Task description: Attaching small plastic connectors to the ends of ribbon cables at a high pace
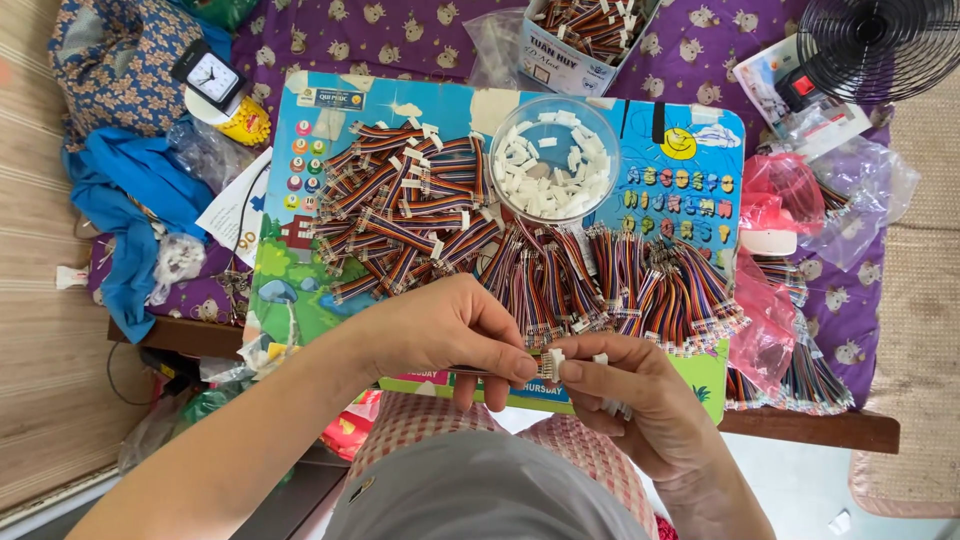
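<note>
The left hand (450,330) and the right hand (625,395) meet at the near edge of the counter (300,290), fingertips almost touching. Both are pinched together on 1 small white connector (553,362); the left thumb and forefinger hide whatever wire joins it, so its length and colour cannot be made out. More white bits show under the right hand's fingers, too covered to count.

Just beyond the hands lies a long row of rainbow wire bundles (620,285), and farther left a looser heap of the same wires (400,210), overlapping so that single pieces are hard to separate. A clear bowl (556,158) of white connectors stands at the far middle. A cardboard box (585,40) of more wires is cut off by the top edge, as is a black fan (880,45) at the far right. Pink plastic bags (775,250) on the right partly cover further wires. A small clock (212,75) sits far left.
</note>
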